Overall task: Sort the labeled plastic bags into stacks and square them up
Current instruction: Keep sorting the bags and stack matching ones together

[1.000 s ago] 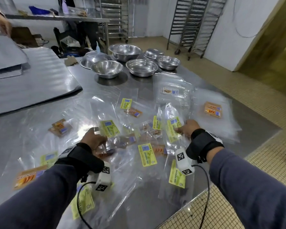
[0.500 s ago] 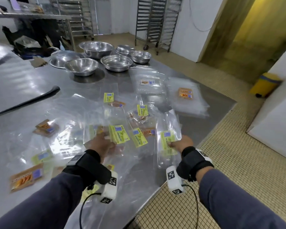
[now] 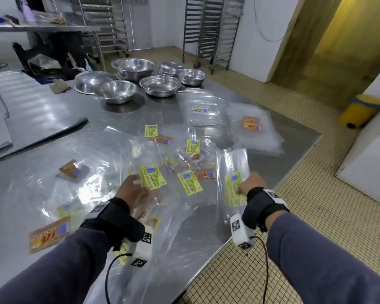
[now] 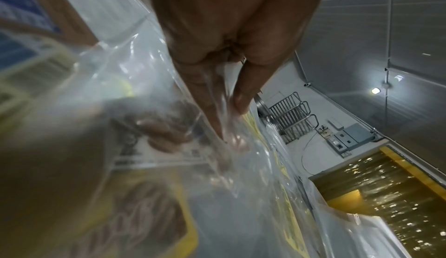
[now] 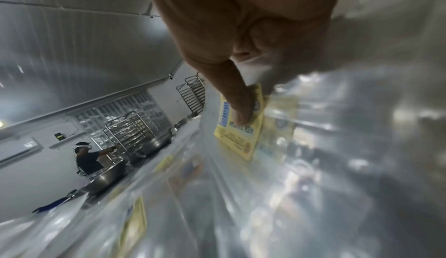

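Clear plastic bags with yellow-green or orange labels lie scattered over the steel table (image 3: 53,119). My left hand (image 3: 133,189) pinches a bundle of yellow-green-labelled bags (image 3: 152,177) lifted off the table; thumb and fingers (image 4: 210,98) squeeze the clear film. My right hand (image 3: 249,183) grips another bundle of yellow-green-labelled bags (image 3: 232,172) held upright near the table's right edge, with the thumb (image 5: 237,105) on the label (image 5: 241,128). Two squared stacks lie at the far right: a white-labelled stack (image 3: 201,110) and an orange-labelled stack (image 3: 252,123).
Several steel bowls (image 3: 115,91) stand at the back of the table. Loose orange-labelled bags (image 3: 49,234) lie at the near left. A folded grey sheet (image 3: 20,119) covers the left. Wire racks (image 3: 213,29) and another person (image 5: 87,159) are beyond; a yellow bin (image 3: 362,110) stands on the tiled floor.
Both hands have lifted their bundles off the table and drawn them toward me. My head has turned right, bringing the doorway and the bin into view.
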### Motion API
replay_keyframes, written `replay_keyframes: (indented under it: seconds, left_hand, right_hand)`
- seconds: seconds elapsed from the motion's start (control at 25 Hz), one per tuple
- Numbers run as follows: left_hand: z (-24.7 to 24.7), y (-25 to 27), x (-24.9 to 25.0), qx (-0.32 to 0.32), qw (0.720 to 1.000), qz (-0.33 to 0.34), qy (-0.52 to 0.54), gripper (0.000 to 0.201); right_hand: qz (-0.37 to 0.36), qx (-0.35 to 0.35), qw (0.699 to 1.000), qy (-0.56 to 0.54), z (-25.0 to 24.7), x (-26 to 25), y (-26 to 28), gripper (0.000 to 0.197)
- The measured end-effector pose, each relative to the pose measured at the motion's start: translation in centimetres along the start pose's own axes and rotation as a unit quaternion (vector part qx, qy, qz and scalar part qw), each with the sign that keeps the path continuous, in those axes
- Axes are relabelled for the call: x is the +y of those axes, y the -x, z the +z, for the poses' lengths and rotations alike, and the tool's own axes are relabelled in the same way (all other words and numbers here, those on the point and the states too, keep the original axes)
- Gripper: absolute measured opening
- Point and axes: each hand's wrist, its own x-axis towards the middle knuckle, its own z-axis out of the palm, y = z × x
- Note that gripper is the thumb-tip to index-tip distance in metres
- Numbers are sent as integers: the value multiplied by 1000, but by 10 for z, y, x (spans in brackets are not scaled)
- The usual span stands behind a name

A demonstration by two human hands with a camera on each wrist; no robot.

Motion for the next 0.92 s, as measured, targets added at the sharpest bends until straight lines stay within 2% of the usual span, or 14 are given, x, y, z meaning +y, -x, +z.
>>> replay_keyframes:
  seconds: [0.08, 0.16, 0.24, 0.32, 0.36, 0.44, 0.6, 0.76, 0.84, 0.92]
  left_hand:
    - [-3, -3, 4, 11, 1000, 11, -6, 45]
    - [-4, -7, 4, 19, 1000, 14, -13, 47]
    - [-4, -9, 2, 23, 1000, 11, -5, 47]
    - [-4, -8, 3, 28, 1000, 12, 5, 45]
    - [-5, -9, 3, 34, 999, 14, 9, 44]
    - [-9, -11, 3, 46, 999, 13, 27, 44]
    - [-19, -19, -4, 58, 998, 11, 29, 46]
    - [-22, -20, -12, 60, 998, -8, -3, 46]
    - [-20, -20, -11, 63, 998, -18, -1, 45]
    - [-18, -19, -5, 64, 998, -14, -2, 45]
  right_hand:
    - [-42, 0, 998, 55, -22, -11, -4, 38]
    - [-80, 9, 995, 57, -41, -30, -5, 39]
    - [-119, 5, 993, 11, -50, -52, -4, 37]
    - [-139, -28, 988, -63, -46, -71, -1, 39]
    - [-138, -53, 985, -85, -37, -77, 2, 47]
    - [-126, -95, 986, -54, -5, -80, 3, 55]
    - [-107, -91, 990, 33, 58, -76, -4, 61]
    - [-113, -99, 989, 9, 67, -84, -7, 69]
    - [-110, -92, 990, -8, 59, -87, -7, 80]
    - [-125, -85, 988, -1, 46, -93, -10, 83]
